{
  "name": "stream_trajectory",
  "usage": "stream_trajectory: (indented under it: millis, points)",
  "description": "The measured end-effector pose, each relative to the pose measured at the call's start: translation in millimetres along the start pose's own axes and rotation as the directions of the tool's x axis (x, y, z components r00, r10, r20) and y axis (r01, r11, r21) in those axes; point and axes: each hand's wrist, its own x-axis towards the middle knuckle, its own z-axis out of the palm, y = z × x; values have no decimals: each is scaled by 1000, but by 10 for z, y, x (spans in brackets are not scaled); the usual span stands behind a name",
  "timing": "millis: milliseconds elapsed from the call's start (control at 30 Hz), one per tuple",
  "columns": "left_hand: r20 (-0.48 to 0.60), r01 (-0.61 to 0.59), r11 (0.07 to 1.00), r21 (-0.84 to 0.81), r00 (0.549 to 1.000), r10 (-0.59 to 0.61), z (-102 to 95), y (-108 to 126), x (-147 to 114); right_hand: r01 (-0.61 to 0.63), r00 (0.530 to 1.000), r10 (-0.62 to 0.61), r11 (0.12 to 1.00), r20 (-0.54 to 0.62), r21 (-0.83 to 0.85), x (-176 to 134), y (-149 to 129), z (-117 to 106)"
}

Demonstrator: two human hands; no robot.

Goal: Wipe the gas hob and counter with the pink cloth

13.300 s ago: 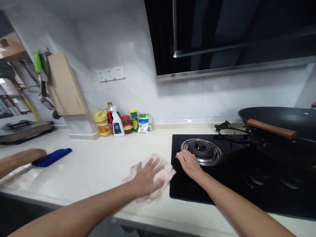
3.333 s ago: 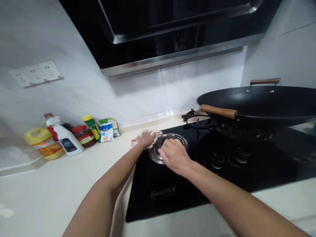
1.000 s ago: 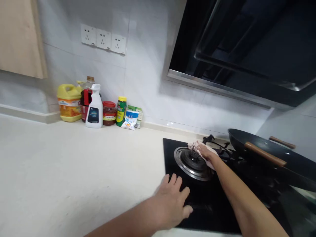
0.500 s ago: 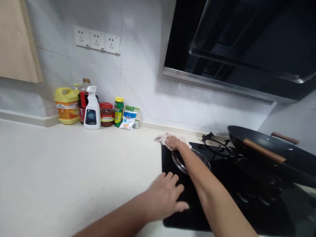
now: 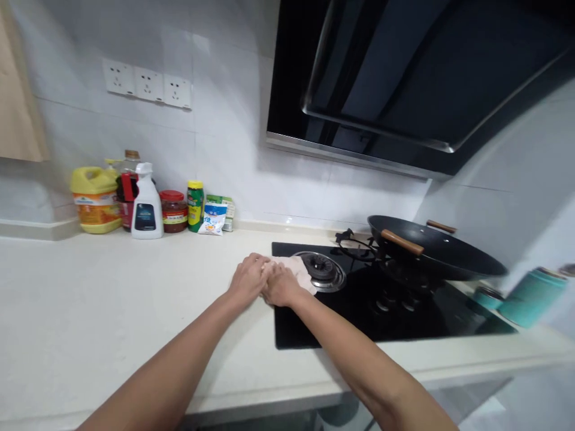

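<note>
A pale pink cloth point(image 5: 300, 270) lies bunched over the left edge of the black glass cooktop point(image 5: 296, 326), beside the round burner point(image 5: 321, 269). My right hand point(image 5: 282, 286) is closed on the cloth and presses it down at the cooktop's edge. Right against it, my left hand point(image 5: 248, 278) has its fingers curled onto the cloth's left end, over the white countertop point(image 5: 135, 311). Part of the cloth is hidden under both hands.
A black wok point(image 5: 440, 251) with wooden handles rests on the right burner, near a loose pan support point(image 5: 354, 245). Along the wall stand a spray bottle point(image 5: 147, 206), a yellow jug point(image 5: 95, 203), a red-lidded jar point(image 5: 173, 212) and a white packet point(image 5: 212, 219). The range hood point(image 5: 359, 143) hangs above.
My right hand has drawn the cloth from the cooktop's back corner toward me and left. My left hand has moved from the cooktop's left edge onto the cloth. The view has shifted right.
</note>
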Motion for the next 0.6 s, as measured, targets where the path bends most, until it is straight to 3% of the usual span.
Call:
stream_trajectory:
  millis: [133, 267, 400, 600]
  points:
    - [92, 26, 999, -32, 995, -23, 64, -40, 1, -10, 998, 13, 999, -67, 53, -726, -134, -16]
    - [175, -15, 999, -47, 984, 23, 137, -11, -48, -30, 992, 40, 996, -119, 82, -1409, -27, -84]
    - [254, -21, 998, -54, 966, 34, 176, 49, -94, -171, 968, 176, 984, -180, 43, -1912, 354, -87]
    - [514, -80, 992, 98, 858, 19, 59, 182, -153, -321, 876, 288, 947, -388, -22, -2658, 1178, 41]
